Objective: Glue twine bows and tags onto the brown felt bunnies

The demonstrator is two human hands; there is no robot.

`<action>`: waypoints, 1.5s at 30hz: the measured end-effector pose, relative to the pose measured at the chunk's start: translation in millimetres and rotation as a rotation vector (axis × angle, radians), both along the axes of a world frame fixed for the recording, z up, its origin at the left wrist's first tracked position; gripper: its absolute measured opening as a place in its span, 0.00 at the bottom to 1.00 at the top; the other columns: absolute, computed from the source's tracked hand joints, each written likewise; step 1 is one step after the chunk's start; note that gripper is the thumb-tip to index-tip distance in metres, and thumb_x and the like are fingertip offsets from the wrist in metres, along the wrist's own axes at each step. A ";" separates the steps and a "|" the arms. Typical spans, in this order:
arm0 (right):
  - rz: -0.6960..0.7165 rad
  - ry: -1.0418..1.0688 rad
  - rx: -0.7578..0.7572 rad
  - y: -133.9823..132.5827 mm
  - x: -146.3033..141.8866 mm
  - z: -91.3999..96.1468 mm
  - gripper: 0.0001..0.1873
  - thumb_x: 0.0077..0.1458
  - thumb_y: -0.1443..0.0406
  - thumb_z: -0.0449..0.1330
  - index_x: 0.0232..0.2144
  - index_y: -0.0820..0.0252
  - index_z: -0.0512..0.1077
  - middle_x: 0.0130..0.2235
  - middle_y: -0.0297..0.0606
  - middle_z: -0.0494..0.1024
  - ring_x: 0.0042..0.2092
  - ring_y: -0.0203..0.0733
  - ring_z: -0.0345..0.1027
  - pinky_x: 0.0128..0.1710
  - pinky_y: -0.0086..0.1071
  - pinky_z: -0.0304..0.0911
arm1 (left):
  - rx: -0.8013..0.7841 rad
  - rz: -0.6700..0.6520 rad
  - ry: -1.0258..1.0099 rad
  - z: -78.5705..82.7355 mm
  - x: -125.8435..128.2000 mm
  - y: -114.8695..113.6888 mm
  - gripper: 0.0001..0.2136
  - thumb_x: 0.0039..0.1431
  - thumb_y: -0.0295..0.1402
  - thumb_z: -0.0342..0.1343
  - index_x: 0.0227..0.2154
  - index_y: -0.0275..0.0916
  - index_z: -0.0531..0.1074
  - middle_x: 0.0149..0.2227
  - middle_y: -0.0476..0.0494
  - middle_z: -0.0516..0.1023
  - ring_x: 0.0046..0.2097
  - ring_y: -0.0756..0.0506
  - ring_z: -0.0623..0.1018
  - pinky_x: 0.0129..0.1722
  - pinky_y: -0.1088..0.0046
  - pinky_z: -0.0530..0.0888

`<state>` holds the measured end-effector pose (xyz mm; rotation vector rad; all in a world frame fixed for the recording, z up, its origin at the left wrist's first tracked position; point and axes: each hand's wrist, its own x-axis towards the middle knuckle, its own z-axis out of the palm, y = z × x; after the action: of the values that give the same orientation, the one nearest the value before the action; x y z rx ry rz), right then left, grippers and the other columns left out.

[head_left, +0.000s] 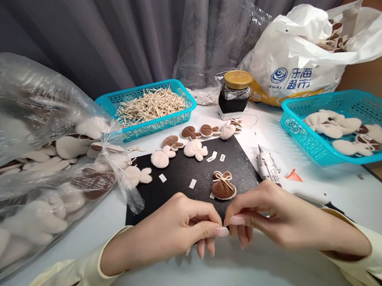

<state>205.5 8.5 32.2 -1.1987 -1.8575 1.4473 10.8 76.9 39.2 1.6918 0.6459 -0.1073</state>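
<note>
My left hand (191,225) and my right hand (260,216) meet at the fingertips over the near edge of a black mat (184,195). Thumb and forefinger are pinched together on each; anything between them is hidden or too small to name. Just beyond lies a brown fabric bunny-head piece (223,189) with a cream bow tied at its ears. Small white labels (192,183) are scattered on the mat. Cream plush bunny-head pieces (160,157) and brown-faced pieces (189,133) sit along its far edge.
A glue gun (267,165) lies right of the mat. Behind stand a blue basket of cream bows (185,101) and a yellow-lidded jar (234,97). At right are a blue basket with plush pieces (304,147) and a white shopping bag (302,65). A large clear plastic bag (41,181) fills the left.
</note>
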 end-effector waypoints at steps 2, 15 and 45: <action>0.037 0.028 -0.035 -0.2 0.3 -0.9 0.13 0.59 0.69 0.47 0.30 0.65 0.71 0.25 0.41 0.77 0.27 0.36 0.72 0.28 0.26 0.66 | 0.008 0.007 -0.001 -0.4 0.0 0.9 0.10 0.58 0.34 0.50 0.27 0.35 0.74 0.21 0.50 0.73 0.21 0.55 0.69 0.19 0.84 0.65; -0.144 0.278 -0.349 1.9 -7.2 -11.6 0.16 0.54 0.55 0.57 0.26 0.64 0.70 0.20 0.35 0.73 0.24 0.35 0.70 0.26 0.27 0.65 | 0.325 -0.006 -0.049 4.2 -0.1 -5.5 0.10 0.60 0.28 0.47 0.29 0.36 0.73 0.21 0.52 0.72 0.22 0.55 0.70 0.21 0.84 0.64; -0.399 0.290 0.356 -9.5 -16.6 -15.6 0.05 0.53 0.73 0.56 0.27 0.62 0.69 0.24 0.34 0.71 0.22 0.32 0.65 0.21 0.26 0.65 | 0.495 0.182 -0.310 -8.0 0.4 -17.6 0.09 0.62 0.26 0.45 0.29 0.34 0.69 0.23 0.52 0.70 0.22 0.57 0.70 0.23 0.86 0.68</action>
<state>188.9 -1.0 16.6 -1.0439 -1.4932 0.9642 11.3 59.3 31.2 2.0531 0.6184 0.4714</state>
